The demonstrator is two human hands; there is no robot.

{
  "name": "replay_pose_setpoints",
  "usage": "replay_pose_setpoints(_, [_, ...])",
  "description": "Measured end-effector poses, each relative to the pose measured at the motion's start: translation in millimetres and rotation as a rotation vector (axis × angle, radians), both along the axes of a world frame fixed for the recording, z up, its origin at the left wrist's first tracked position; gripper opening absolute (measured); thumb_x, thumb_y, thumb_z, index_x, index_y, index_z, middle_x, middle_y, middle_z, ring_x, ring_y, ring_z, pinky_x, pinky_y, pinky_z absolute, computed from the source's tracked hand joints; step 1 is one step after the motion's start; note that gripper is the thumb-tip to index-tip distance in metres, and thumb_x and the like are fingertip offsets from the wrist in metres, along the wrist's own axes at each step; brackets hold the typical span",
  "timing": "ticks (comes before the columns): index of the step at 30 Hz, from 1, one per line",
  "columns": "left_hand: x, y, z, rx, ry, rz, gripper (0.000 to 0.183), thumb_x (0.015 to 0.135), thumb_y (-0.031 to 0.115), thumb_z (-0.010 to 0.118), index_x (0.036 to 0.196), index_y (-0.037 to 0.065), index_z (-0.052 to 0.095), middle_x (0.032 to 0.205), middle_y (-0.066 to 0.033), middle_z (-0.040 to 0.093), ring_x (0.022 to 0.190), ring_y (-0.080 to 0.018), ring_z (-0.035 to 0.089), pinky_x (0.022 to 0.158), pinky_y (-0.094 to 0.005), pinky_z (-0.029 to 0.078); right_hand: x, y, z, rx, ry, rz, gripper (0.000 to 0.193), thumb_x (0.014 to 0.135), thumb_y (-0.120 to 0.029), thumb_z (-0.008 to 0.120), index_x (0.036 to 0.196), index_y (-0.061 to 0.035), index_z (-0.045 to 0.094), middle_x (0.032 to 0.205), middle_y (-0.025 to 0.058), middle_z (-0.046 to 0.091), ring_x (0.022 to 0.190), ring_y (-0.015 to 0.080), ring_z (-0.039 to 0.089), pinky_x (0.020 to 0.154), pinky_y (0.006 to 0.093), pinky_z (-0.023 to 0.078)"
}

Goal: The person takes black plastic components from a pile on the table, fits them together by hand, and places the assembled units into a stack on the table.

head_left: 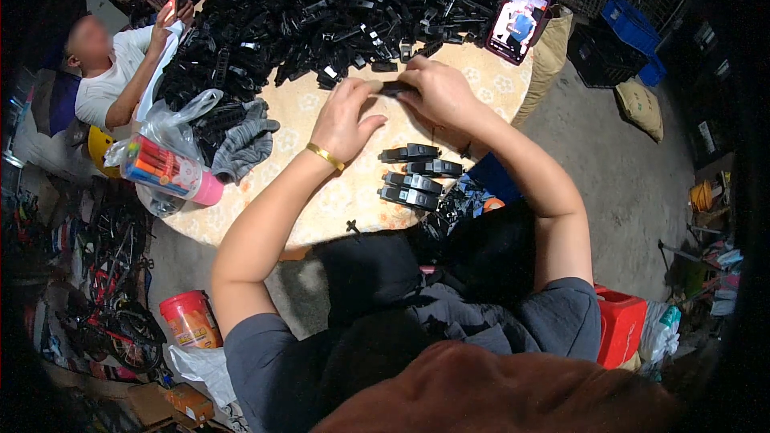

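Between my two hands, over the patterned tablecloth (309,220), is a small black plastic part (391,88). My left hand (346,116), with a gold bracelet (325,156) at its wrist, has its fingers bent on the part's left end, the thumb held away. The fingers and thumb of my right hand (437,90) pinch its right end. Much of the part is covered by my fingers, so its exact kind is unclear. Nearer to me lie several black plastic clip-like pieces (411,191) in a loose stack. A large heap of similar black parts (337,12) covers the far side.
A lit phone (519,22) stands at the right table edge. To the left are grey gloves (245,140), a plastic bag (180,116) and a pack of coloured pens (172,168). A person in white (120,72) sits at the far left, holding a phone. Blue crates (630,24) stand at right.
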State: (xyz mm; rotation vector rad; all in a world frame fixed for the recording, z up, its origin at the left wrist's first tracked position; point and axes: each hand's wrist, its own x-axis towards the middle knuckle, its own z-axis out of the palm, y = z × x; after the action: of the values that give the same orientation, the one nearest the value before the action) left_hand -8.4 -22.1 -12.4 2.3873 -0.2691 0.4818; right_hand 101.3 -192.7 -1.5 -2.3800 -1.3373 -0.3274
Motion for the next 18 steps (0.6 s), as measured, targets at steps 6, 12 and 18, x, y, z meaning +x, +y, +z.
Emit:
replay_pose_setpoints(6, [14.3, 12.6, -12.0, 0.231, -0.064, 0.053, 0.03, 0.073, 0.014, 0.068, 0.101, 0.005, 0.062, 0.092, -0.0134, 0.058, 0.094, -0.0315, 0.052, 0.084, -0.0382, 0.043, 13.0, 16.4, 2.1, 0.031, 0.18, 0.186, 0.031, 0.085, -0.033, 0.058, 0.093, -0.004, 0.067, 0.096, 0.0137, 0.062, 0.087, 0.0303, 0.06, 0.076, 0.0378, 0.048])
replay_pose_setpoints(12, [9.7, 5.3, -2.1, -0.002, 0.018, 0.107, 0.027, 0.078, 0.016, 0.066, 0.102, 0.005, 0.06, 0.082, -0.0147, 0.062, 0.077, -0.03, 0.059, 0.072, -0.0359, 0.047, 64.6, 15.0, -20.5, 0.251, -0.166, -0.043, 0.027, 0.087, -0.026, 0.052, 0.108, -0.0145, 0.064, 0.109, 0.0081, 0.061, 0.096, 0.0307, 0.057, 0.076, 0.0435, 0.046])
replay_pose_setpoints(18, [2.3, 24.7, 9.0, -0.24, 0.314, 0.131, 0.023, 0.088, 0.019, 0.055, 0.106, 0.004, 0.058, 0.075, -0.0138, 0.064, 0.063, -0.0215, 0.062, 0.062, -0.0322, 0.047, 59.1, 11.9, -2.7, -0.139, -0.032, -0.04, 0.031, 0.078, -0.014, 0.061, 0.109, -0.0118, 0.063, 0.101, 0.0069, 0.064, 0.099, 0.0267, 0.057, 0.083, 0.0445, 0.04])
